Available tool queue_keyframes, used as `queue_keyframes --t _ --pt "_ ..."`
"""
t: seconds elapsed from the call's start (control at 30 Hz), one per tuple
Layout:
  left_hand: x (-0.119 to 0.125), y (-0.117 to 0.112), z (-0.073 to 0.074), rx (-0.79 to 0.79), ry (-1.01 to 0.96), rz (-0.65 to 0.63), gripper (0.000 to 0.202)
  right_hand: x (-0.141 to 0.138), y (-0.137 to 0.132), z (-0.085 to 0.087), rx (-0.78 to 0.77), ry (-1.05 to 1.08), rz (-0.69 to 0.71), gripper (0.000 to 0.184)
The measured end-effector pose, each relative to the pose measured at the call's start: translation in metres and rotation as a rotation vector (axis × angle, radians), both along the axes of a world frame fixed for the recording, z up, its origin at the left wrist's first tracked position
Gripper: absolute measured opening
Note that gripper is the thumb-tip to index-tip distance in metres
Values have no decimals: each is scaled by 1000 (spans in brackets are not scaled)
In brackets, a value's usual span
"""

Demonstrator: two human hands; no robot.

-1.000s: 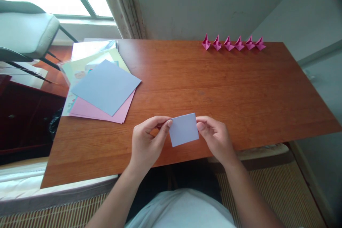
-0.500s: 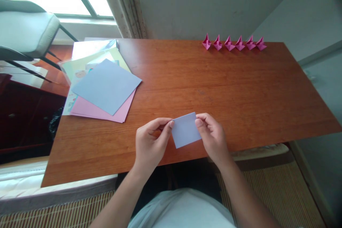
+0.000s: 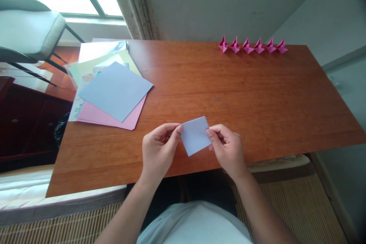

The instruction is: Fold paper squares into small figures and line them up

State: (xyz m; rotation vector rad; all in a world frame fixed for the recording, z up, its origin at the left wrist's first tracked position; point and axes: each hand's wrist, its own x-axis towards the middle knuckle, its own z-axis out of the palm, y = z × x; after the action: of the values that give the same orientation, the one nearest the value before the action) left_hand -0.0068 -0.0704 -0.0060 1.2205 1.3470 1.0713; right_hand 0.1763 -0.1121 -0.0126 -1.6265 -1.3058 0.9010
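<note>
Pale blue: small paper [image 3: 196,136], pinched between thumb and fingers by left hand [image 3: 160,145] at its upper left corner and by right hand [image 3: 228,148] at its right edge, tilted over the near side of the wooden table [image 3: 188,84]. Farther left, large blue sheet [image 3: 117,89] askew on pink sheets [image 3: 133,121]. At the far edge, six pink folded figures [image 3: 247,48].

– What is there to wear here?
– A pale top [image 3: 197,225], with soft, loose folds near its edge
– And the arms [image 3: 138,198]?
– Both are bare, and so are the left hand [image 3: 158,148] and the right hand [image 3: 228,150]
</note>
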Motion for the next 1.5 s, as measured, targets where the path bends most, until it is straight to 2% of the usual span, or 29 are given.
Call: queue_keyframes --t 0.1,0.3,0.4,0.77,0.93,1.03,1.23,1.5 --pt "-1 1 1 -34 -27 -26 20 2 1 1 -15 9 0 27" --pt "-8 4 6 -92 -156 -171 23 7 1 -3 -109 226 -25 30" --pt "-11 4 7 -95 -208 -185 28 7 0 -4 -118 280 -42 35" --pt "-12 7 7 -168 -268 -189 21 6 0 1 -101 242 -4 35" --pt "-16 10 6 -171 -227 -206 21 7 -2 3 -90 202 11 33" --pt "-18 14 10 -178 -195 -250 20 8 -3 6 -74 161 64 32" --pt "-16 23 22 -227 -183 -431 19 8 -6 13 -49 44 206 32" --pt "-13 23 24 -172 -131 -429 18 8 -6 16 -40 4 229 30"
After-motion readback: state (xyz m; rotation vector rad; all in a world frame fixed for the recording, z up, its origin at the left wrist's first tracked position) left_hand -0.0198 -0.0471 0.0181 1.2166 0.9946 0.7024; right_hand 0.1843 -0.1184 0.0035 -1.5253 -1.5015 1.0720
